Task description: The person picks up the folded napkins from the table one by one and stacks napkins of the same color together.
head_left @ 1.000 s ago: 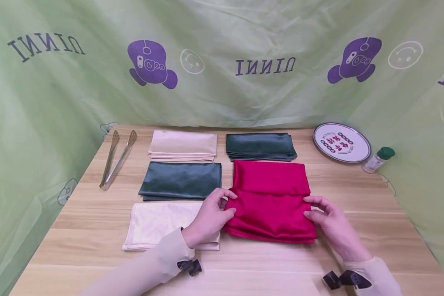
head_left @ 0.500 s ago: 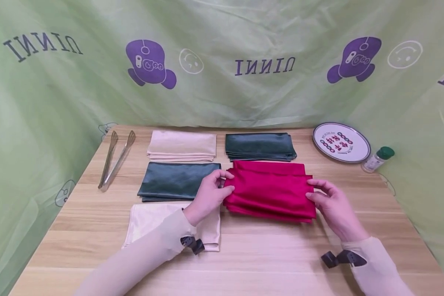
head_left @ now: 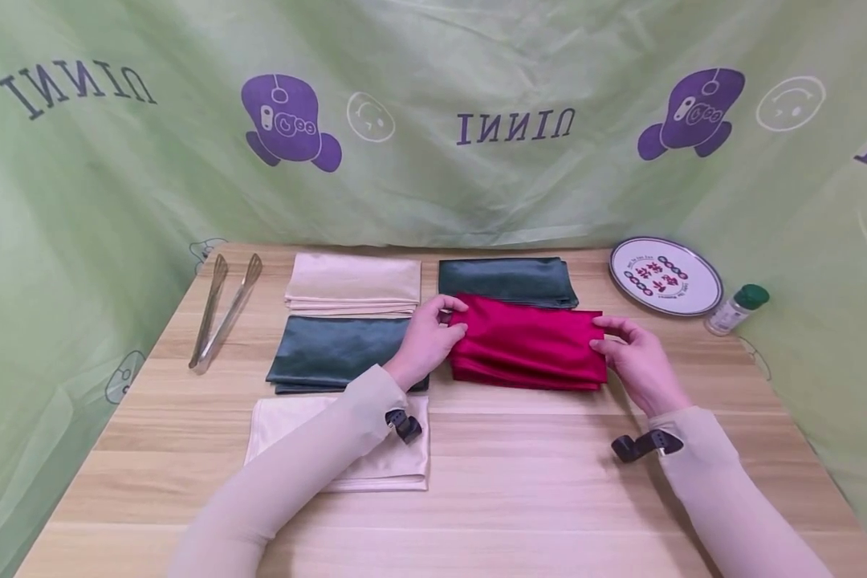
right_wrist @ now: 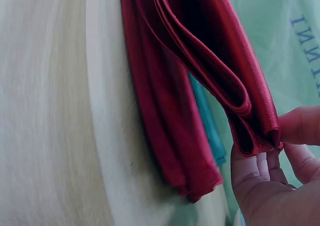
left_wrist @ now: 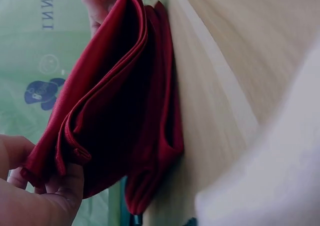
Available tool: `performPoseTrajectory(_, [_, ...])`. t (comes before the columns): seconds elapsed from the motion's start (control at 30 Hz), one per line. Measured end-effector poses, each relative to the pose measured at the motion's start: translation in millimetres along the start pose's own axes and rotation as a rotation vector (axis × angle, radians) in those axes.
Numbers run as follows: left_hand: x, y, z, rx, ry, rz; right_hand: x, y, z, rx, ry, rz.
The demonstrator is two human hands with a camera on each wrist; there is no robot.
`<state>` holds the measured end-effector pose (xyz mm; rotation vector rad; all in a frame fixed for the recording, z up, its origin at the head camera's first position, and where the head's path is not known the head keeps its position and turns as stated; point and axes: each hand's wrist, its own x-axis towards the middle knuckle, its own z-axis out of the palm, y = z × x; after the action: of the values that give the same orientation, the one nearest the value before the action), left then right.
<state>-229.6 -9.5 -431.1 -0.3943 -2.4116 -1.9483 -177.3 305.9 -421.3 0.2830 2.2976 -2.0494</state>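
Note:
The red satin cloth (head_left: 527, 341), folded in layers, is pinched at its left end by my left hand (head_left: 428, 337) and at its right end by my right hand (head_left: 639, 361). In the left wrist view the left hand (left_wrist: 45, 196) holds several layers of the red cloth (left_wrist: 150, 116) between thumb and fingers, with lower folds near the tabletop. The right wrist view shows the right hand (right_wrist: 280, 186) pinching a corner of the cloth (right_wrist: 255, 96), its lifted layers standing apart from lower ones.
A dark green folded cloth (head_left: 506, 279) lies behind the red one. Left are a pale pink cloth (head_left: 354, 281), another dark green cloth (head_left: 332, 353) and a cream cloth (head_left: 397, 461) under the left sleeve. Metal tongs (head_left: 224, 317) lie far left; a plate (head_left: 665, 277) and green-capped shaker (head_left: 737, 311) stand right.
Both hands have moved away from the body, carrying the near part of the red cloth over its far part. The cloth now looks shorter from front to back.

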Motion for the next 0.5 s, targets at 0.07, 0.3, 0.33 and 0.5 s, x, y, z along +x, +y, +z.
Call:
performPoseTrajectory(0.07, [3.5,-3.7,2.1,0.017,-0.004,0.002,4.3,3.2,-1.3,-0.034,0.008,-0.002])
performPoseTrajectory(0.3, [5.1,-12.3,3.5,0.1,-0.074,-0.102,13.4,16.1,-4.3,-0.183,0.038,-0.035])
performPoseTrajectory(0.33, [5.1,-13.0,2.9,0.109,-0.09,-0.112,14.2,17.4,-4.3,-0.198,0.041,-0.038])
performPoseTrajectory(0.5, [8.1,-17.4,-1.5,0.129,-0.143,-0.148,13.9,19.0,-4.9,-0.222,0.043,-0.037])
